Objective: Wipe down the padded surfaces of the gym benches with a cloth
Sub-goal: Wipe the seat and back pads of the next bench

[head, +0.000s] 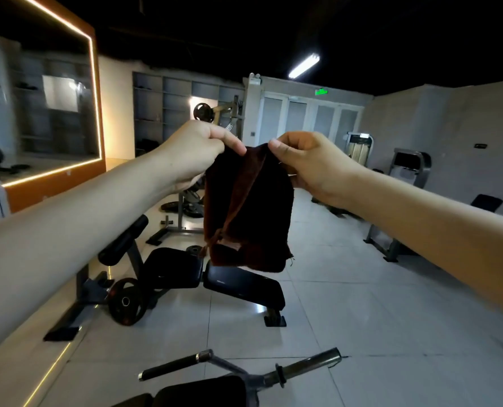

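STAGE: wiping judged not begun | CLOTH: dark cloth (pixel 248 212) is pinched at its top edge between left hand (pixel 194 151) and right hand (pixel 309 163), hanging | LEFT: padded bench (pixel 212 274) below hands is untouched

Of the person, only two arms are shown. The bare left hand (pixel 197 148) is joined to a long, bare left forearm (pixel 82 218), which is left uncovered from the wrist to the picture's left edge, where it is rendered broad by the wide lens. The bare right hand (pixel 312 163) and the long right forearm (pixel 420 227) are likewise uncovered as far as the right edge. A short, rounded thumbnail (pixel 276 144) is seen on the right hand. A small dark speck (pixel 171 163) is seen on the left forearm near the wrist. Both forearms are shown smooth, with finer detail lost to blur.
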Action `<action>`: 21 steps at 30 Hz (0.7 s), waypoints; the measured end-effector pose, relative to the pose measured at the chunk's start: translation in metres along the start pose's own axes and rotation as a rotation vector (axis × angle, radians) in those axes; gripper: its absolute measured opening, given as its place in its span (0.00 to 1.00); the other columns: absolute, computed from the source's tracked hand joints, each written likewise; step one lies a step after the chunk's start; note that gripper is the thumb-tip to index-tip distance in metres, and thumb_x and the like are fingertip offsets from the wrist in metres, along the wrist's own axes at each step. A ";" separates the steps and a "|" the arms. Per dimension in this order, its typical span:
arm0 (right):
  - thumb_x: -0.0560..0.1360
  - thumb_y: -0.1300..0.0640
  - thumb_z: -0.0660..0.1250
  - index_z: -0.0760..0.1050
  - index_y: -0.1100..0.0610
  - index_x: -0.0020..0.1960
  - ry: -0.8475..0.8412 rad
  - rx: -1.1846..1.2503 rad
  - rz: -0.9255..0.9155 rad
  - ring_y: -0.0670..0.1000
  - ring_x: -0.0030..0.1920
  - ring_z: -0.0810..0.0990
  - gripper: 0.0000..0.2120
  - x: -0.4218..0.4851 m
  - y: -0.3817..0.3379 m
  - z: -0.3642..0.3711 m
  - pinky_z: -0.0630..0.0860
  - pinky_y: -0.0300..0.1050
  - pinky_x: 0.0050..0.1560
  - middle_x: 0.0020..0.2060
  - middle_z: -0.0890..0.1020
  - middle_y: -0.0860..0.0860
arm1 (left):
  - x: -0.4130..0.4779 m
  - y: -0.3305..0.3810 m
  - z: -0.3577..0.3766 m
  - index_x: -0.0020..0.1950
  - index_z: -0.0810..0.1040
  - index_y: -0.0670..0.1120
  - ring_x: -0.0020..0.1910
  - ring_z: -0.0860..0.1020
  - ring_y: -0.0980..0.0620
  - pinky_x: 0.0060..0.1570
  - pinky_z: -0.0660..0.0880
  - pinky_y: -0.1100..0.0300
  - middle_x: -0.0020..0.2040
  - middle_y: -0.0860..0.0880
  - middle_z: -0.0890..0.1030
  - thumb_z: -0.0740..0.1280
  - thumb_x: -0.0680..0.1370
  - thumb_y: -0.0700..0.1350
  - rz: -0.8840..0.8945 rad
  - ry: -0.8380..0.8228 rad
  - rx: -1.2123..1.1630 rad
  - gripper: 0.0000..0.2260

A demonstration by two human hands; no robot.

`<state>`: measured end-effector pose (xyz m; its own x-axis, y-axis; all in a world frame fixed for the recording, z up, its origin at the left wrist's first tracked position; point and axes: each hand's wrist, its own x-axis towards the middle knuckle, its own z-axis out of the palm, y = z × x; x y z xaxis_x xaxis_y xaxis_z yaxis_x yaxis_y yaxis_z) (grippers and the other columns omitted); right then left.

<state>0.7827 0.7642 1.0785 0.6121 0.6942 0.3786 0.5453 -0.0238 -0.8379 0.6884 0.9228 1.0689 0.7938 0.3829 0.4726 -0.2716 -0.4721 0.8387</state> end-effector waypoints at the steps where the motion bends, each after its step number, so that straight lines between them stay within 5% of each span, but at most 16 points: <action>1: 0.81 0.57 0.61 0.74 0.60 0.43 0.012 0.006 -0.004 0.44 0.34 0.79 0.10 0.003 0.004 0.004 0.77 0.38 0.37 0.35 0.77 0.52 | 0.002 -0.004 -0.002 0.41 0.82 0.45 0.64 0.75 0.48 0.71 0.67 0.50 0.48 0.49 0.80 0.53 0.78 0.27 -0.010 -0.003 -0.009 0.21; 4: 0.79 0.66 0.62 0.72 0.58 0.45 -0.013 0.054 -0.020 0.46 0.35 0.79 0.06 0.012 0.017 0.015 0.77 0.40 0.38 0.38 0.77 0.53 | 0.008 -0.019 -0.009 0.42 0.82 0.43 0.62 0.76 0.48 0.70 0.68 0.51 0.48 0.47 0.81 0.53 0.78 0.27 -0.037 -0.025 -0.030 0.21; 8: 0.76 0.74 0.61 0.73 0.57 0.54 -0.171 0.140 -0.001 0.53 0.45 0.81 0.15 0.023 0.026 0.023 0.80 0.46 0.48 0.48 0.78 0.58 | 0.020 -0.035 -0.021 0.43 0.82 0.42 0.63 0.75 0.49 0.71 0.67 0.51 0.49 0.46 0.80 0.53 0.79 0.27 -0.063 -0.037 -0.034 0.20; 11: 0.73 0.78 0.60 0.76 0.58 0.50 -0.194 0.117 0.025 0.55 0.50 0.81 0.18 0.035 0.029 0.032 0.80 0.49 0.53 0.51 0.77 0.59 | 0.031 -0.045 -0.030 0.43 0.82 0.42 0.61 0.75 0.50 0.70 0.68 0.52 0.50 0.46 0.81 0.53 0.79 0.27 -0.081 -0.034 -0.039 0.20; 14: 0.72 0.77 0.62 0.77 0.59 0.45 -0.077 0.052 0.054 0.57 0.48 0.80 0.15 0.051 0.037 0.048 0.78 0.51 0.56 0.48 0.77 0.61 | 0.041 -0.059 -0.037 0.44 0.82 0.41 0.62 0.76 0.49 0.68 0.70 0.53 0.50 0.46 0.81 0.53 0.78 0.27 -0.096 -0.044 -0.031 0.20; 17: 0.72 0.72 0.68 0.76 0.59 0.42 0.003 0.036 0.068 0.55 0.43 0.78 0.10 0.065 0.045 0.059 0.78 0.47 0.49 0.42 0.77 0.59 | 0.046 -0.070 -0.043 0.46 0.82 0.40 0.60 0.77 0.50 0.58 0.73 0.62 0.50 0.45 0.81 0.52 0.78 0.27 -0.099 -0.059 -0.012 0.19; 21: 0.74 0.66 0.69 0.75 0.58 0.41 0.048 0.015 0.062 0.52 0.39 0.77 0.06 0.081 0.048 0.071 0.75 0.44 0.43 0.37 0.77 0.54 | 0.050 -0.080 -0.056 0.45 0.82 0.41 0.60 0.77 0.52 0.66 0.70 0.57 0.51 0.46 0.81 0.53 0.79 0.27 -0.105 -0.090 -0.010 0.20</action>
<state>0.8183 0.8704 1.0414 0.6716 0.6561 0.3442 0.4973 -0.0549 -0.8659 0.7195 1.0239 1.0401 0.8634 0.3572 0.3563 -0.1895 -0.4250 0.8851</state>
